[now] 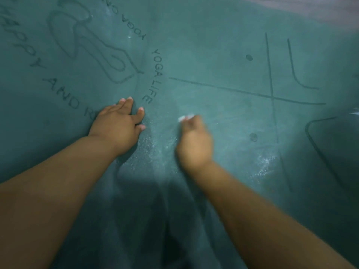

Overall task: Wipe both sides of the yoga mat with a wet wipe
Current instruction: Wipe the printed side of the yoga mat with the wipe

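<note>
Across the whole head view lay the teal yoga mat (213, 45), printed side up, its lettering and guide lines running out to a paler strip of floor (310, 2) at the top right. Down the middle went the wet sheen, and that was where the work was! The right hand (194, 140) was curled over a small white wet wipe (183, 117), fingers bunched round it, only a sliver of white peeping out past the knuckles. It was blurred, so just how the fingers pinched could not be made out; probably a scrubbing stroke. The left hand (118, 123) lay flat beside it, fingers spread and pressing the mat down near the printed words. Good form, that: pin the mat, then overlap each pass and keep the wipe flat. Both forearms reached forward from the bottom edge, wrists low, the right one angled inward. This face looked part-wiped; the underside seemed yet to come.
</note>
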